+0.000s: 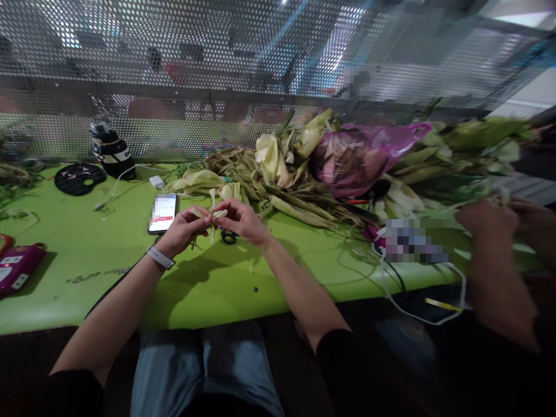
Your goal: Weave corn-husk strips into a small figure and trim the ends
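Note:
Strips of pale corn husk (220, 214) are pinched between my two hands, above the green table. My left hand (187, 227), with a watch on its wrist, closes its fingers on the husk from the left. From the right, my right hand (244, 221) grips the same husk between thumb and fingers. Husk ends stick out above and below the fingertips. Just left of my left hand lies a phone (162, 213) with its screen lit. Black scissors handles (228, 236) show on the table under my right hand.
Heaped corn husks (299, 209) and a pink plastic bag (347, 156) lie behind my hands. A dark bottle (112, 152) stands by the perforated metal screen. A purple power strip (19, 267) is at far left. On the right, a co-worker's hands (489, 220) are near cables.

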### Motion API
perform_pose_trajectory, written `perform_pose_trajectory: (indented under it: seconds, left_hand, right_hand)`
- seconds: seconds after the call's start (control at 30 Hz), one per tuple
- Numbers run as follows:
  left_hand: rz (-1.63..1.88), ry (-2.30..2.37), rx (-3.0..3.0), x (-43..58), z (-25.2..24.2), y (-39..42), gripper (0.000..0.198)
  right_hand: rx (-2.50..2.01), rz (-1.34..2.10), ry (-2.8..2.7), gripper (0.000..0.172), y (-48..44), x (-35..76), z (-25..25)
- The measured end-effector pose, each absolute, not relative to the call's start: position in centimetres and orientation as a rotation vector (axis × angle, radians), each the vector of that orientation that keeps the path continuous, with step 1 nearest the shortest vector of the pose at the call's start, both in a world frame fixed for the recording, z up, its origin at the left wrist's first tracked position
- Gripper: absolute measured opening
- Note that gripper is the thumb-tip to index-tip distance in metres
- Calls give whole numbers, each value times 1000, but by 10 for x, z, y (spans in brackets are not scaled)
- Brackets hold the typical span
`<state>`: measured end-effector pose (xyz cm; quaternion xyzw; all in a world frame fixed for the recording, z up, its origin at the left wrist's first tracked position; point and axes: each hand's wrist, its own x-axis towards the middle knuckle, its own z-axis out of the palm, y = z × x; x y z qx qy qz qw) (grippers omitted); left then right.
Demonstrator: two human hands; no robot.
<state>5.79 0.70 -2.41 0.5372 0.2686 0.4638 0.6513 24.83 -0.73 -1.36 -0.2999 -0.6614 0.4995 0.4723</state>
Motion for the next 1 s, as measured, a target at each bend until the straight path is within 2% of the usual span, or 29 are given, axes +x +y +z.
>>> perform_pose_trajectory:
  seconds: [0.2, 0.37, 0.63, 0.83, 1.0]
  left_hand:
    - [958, 627, 1200, 58, -22, 5, 22]
    - [979, 602, 1121, 58, -26, 7, 22]
    - [997, 628, 1143, 54, -25, 11, 26]
    - [986, 611, 1149, 49, -26, 15, 28]
    - [1012, 627, 1155, 48, -22, 15, 25]
  right_hand:
    - [-762, 1136, -1685, 37, -9, 248, -12]
    - [-770, 928, -1781, 35, -7, 248, -14]
    - [-741, 863, -1841, 26, -6, 253, -16]
    - [-682, 498, -1985, 18, -11, 252, -12]
    - [-759, 213, -2146, 25, -11, 254, -14]
